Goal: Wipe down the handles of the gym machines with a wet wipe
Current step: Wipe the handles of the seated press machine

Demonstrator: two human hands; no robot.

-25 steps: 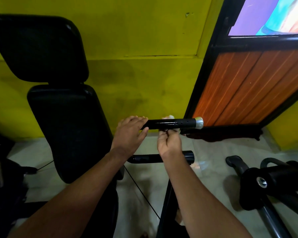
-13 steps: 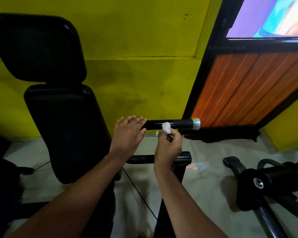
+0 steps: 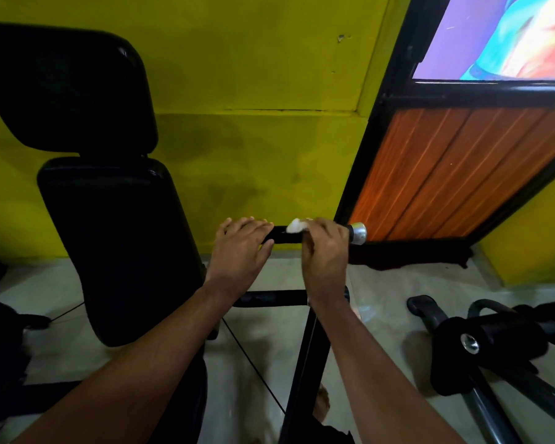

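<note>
R hand (image 3: 324,251) pinches wet wipe (image 3: 294,226) at its 11 o'clock, on the handle (image 3: 282,237). L hand (image 3: 242,248), at 9, rests flat-fingered there. Wipe's prob. limp, slick: wrap it round the stiff handle.

The right hand (image 3: 324,251) covers most of the wet wipe (image 3: 295,225), so only a white tuft shows beside the thumb, and it hides the stretch of handle (image 3: 282,237) beneath it. The handle's inner end vanishes under the left hand (image 3: 241,251), whose hold on it cannot be made out. The lower bar (image 3: 269,298) is partly blocked behind the right wrist.
</note>
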